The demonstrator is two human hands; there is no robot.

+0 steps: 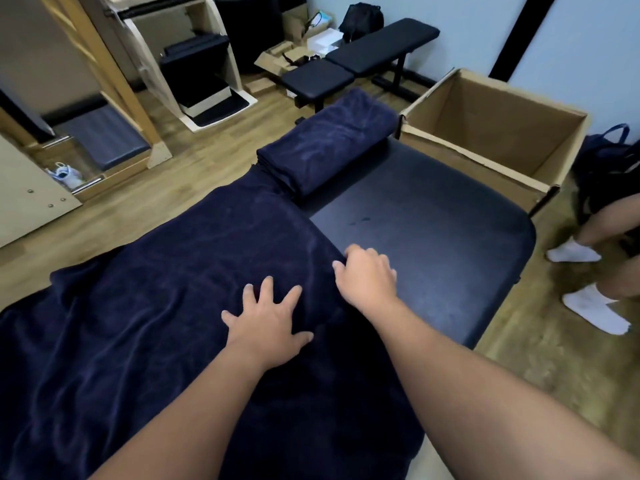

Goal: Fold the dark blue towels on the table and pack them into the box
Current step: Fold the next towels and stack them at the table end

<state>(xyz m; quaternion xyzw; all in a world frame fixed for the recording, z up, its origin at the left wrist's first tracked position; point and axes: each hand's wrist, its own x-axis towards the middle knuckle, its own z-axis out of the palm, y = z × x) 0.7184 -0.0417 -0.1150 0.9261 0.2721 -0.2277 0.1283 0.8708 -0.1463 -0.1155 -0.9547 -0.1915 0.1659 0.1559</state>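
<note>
A dark blue towel (145, 327) is spread over the near part of the black padded table (433, 216). The left hand (268, 323) is laid flat on it, fingers spread wide. The towel's right edge is gripped by the curled fingers of the right hand (367, 278). A folded towel (329, 143) is placed at the table's far end, beside the open cardboard box (491, 133).

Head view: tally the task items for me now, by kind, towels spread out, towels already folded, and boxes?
Dark blue towel spread flat on the table, under both hands: 1
Dark blue folded towel stack at the far end, layers too blurred to separate: 1
Open brown cardboard box, no towel visible inside: 1
Total: 3
</note>
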